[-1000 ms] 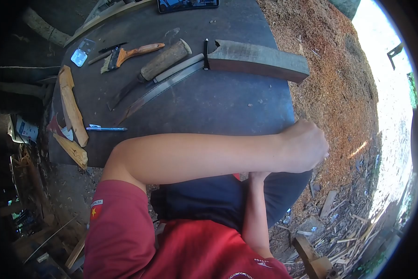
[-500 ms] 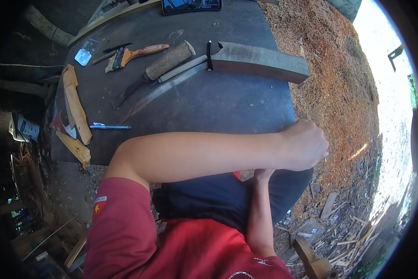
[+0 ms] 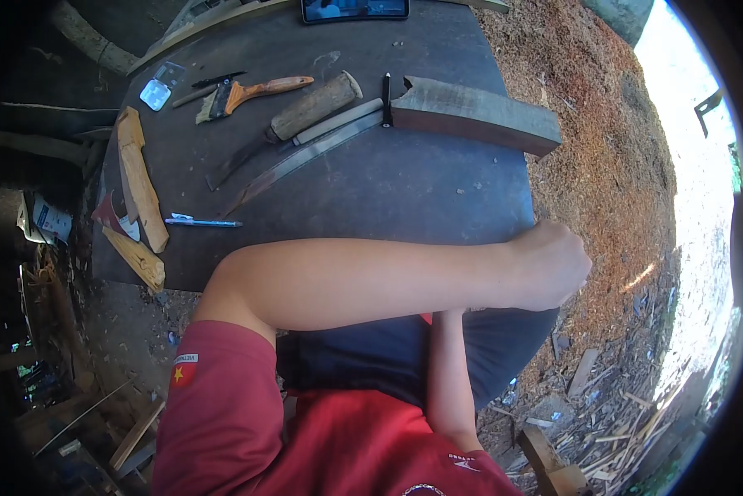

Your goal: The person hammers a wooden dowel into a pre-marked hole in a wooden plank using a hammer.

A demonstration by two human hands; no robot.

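My left forearm stretches across the view in front of the dark tabletop (image 3: pixel 371 194). My left hand (image 3: pixel 551 264) is closed in a fist past the table's right corner; its fingers curl under, so anything inside is hidden. My right forearm rises from below and passes behind the left one, which hides the right hand and its fingers. Nearest on the table is a curved wooden block (image 3: pixel 475 117), with a black pen-like stick (image 3: pixel 386 101) against its left end. Left of it lie a thick wooden-handled tool (image 3: pixel 318 107) and a long narrow blade (image 3: pixel 305 153).
A paintbrush (image 3: pixel 260 89), a small clear case (image 3: pixel 157 93) and a ballpoint pen (image 3: pixel 204 221) lie on the left half. Carved wood pieces (image 3: pixel 142 178) and reddish sandpaper (image 3: pixel 109 217) sit at the left edge. A phone (image 3: pixel 355 8) stands at the back. Sawdust (image 3: pixel 603 157) covers the ground at right.
The view has shifted slightly, so the table items appear a little further right. My left fist has barely moved. My right wrist has slipped further behind the left forearm.
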